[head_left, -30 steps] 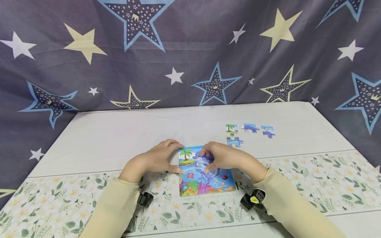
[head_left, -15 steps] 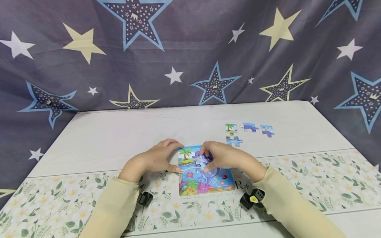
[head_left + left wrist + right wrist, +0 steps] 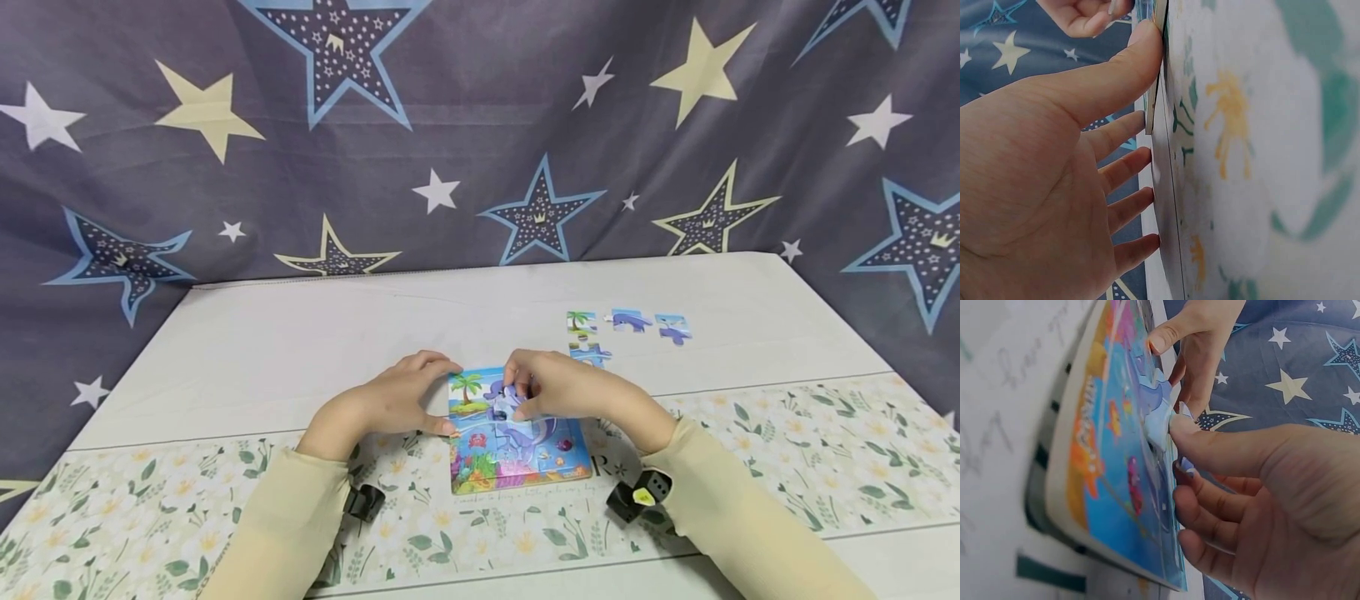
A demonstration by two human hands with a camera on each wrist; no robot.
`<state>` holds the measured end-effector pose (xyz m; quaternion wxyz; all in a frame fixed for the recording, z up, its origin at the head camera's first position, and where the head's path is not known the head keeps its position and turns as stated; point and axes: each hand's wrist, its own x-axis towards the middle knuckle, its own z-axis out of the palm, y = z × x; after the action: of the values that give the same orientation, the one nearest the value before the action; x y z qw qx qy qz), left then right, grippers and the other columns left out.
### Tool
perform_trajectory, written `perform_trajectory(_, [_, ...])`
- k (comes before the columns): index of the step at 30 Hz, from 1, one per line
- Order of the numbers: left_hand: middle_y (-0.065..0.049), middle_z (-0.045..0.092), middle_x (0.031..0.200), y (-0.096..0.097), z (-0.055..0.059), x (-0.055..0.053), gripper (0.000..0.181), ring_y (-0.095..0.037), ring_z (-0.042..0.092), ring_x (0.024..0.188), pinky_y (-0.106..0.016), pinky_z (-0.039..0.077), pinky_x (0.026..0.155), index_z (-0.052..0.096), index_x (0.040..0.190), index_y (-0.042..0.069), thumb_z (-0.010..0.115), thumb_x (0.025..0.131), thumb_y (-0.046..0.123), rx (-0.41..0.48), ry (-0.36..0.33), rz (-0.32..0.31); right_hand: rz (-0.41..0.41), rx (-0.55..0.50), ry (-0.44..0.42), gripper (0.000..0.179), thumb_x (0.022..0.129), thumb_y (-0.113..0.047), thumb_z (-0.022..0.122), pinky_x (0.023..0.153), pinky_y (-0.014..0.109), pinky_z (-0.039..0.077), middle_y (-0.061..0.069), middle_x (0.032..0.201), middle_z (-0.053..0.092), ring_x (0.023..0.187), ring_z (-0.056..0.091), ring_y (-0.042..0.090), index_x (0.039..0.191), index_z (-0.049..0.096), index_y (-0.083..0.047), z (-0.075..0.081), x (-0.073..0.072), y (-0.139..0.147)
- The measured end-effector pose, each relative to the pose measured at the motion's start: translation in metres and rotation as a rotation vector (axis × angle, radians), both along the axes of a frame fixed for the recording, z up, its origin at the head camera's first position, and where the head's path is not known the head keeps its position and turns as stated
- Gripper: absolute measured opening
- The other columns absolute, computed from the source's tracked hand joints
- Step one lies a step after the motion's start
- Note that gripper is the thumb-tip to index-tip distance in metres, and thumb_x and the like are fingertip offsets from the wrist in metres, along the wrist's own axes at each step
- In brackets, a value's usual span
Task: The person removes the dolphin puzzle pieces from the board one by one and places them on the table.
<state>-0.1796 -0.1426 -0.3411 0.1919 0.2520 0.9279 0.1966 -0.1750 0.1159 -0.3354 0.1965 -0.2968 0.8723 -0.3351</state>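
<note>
A square jigsaw puzzle (image 3: 480, 477) with a dolphin, palm tree and coral picture lies flat on the floral cloth. My left hand (image 3: 397, 396) rests at its left side, thumb touching the edge and forefinger at the far left corner, fingers spread. Above the middle of the picture, my right hand (image 3: 566, 386) pinches a blue puzzle piece (image 3: 1159, 425) between thumb and fingertips. In the right wrist view this piece is tilted up from the puzzle's surface; the fingers hide part of it, and whether its lower edge still touches cannot be told.
Several loose pieces lie beyond the puzzle on the right: a palm tree piece (image 3: 581, 322), a blue water piece (image 3: 590, 354) and two dolphin pieces (image 3: 630, 321). A dark star-patterned curtain (image 3: 465, 125) hangs behind the white table (image 3: 315, 333).
My right hand has shifted slightly away from me and upward, tilting the pinched puzzle piece. My left hand stays in place at the puzzle's edge.
</note>
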Motion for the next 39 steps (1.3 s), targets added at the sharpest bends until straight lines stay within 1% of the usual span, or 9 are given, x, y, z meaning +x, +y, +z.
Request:
perform_trajectory(6, [-0.011,0.028,0.157,0.000,0.000,0.000,0.085,-0.037,0.023,0.145,-0.058,0.021,0.116,0.038,0.152,0.014,0.077,0.083,0.046,-0.001,-0.007,0.002,0.010,-0.042,-0.014,0.025,0.089,-0.007,0.074,0.059,0.025,0.040,0.001,0.077,0.054,0.062,0.045,0.012,0.110,0.059,-0.007,0.001,-0.002,0.000])
perform_trajectory(14, [-0.011,0.027,0.157,0.000,0.000,-0.001,0.084,-0.037,0.022,0.145,-0.059,0.022,0.115,0.038,0.152,0.014,0.076,0.084,0.046,-0.006,-0.007,-0.002,0.017,-0.074,-0.013,0.023,0.091,-0.007,0.072,0.059,0.026,0.043,0.000,0.076,0.057,0.061,0.047,0.011,0.111,0.061,-0.005,0.002,-0.003,0.002])
perform_trajectory(20, [-0.011,0.027,0.157,0.001,0.001,0.000,0.084,-0.037,0.022,0.145,-0.058,0.022,0.116,0.038,0.152,0.015,0.076,0.084,0.047,-0.004,-0.012,0.003,0.005,-0.103,-0.002,0.022,0.092,-0.008,0.071,0.062,0.028,0.046,0.000,0.076,0.061,0.063,0.053,0.012,0.110,0.060,-0.004,0.005,-0.007,0.008])
perform_trajectory(26, [-0.011,0.027,0.157,0.000,0.001,0.000,0.083,-0.037,0.021,0.146,-0.059,0.022,0.115,0.038,0.152,0.015,0.076,0.084,0.046,0.002,-0.017,0.000,-0.014,-0.122,-0.006,0.021,0.093,-0.010,0.070,0.064,0.031,0.046,0.001,0.078,0.063,0.069,0.056,0.019,0.110,0.059,-0.003,0.011,-0.011,0.019])
perform_trajectory(31, [-0.012,0.026,0.158,0.000,0.001,0.001,0.084,-0.038,0.020,0.146,-0.060,0.021,0.115,0.037,0.152,0.015,0.076,0.085,0.045,0.005,-0.020,-0.009,-0.058,-0.149,-0.008,0.022,0.092,-0.007,0.070,0.066,0.031,0.047,0.003,0.078,0.062,0.074,0.059,0.024,0.110,0.059,0.000,0.017,-0.018,0.034])
perform_trajectory(36, [-0.012,0.026,0.158,0.000,0.001,0.001,0.084,-0.038,0.020,0.146,-0.060,0.021,0.115,0.037,0.152,0.015,0.076,0.084,0.046,0.007,-0.020,-0.008,-0.102,-0.163,0.004,0.021,0.093,-0.005,0.069,0.063,0.029,0.045,0.006,0.077,0.061,0.071,0.056,0.025,0.109,0.057,0.000,0.025,-0.022,0.048])
perform_trajectory(39, [-0.012,0.026,0.158,0.001,0.001,0.001,0.085,-0.038,0.019,0.146,-0.059,0.020,0.116,0.038,0.152,0.015,0.077,0.084,0.046,0.006,-0.021,-0.004,-0.115,-0.159,0.023,0.019,0.093,-0.005,0.068,0.060,0.029,0.045,0.009,0.077,0.062,0.068,0.055,0.028,0.108,0.057,-0.001,0.028,-0.024,0.055])
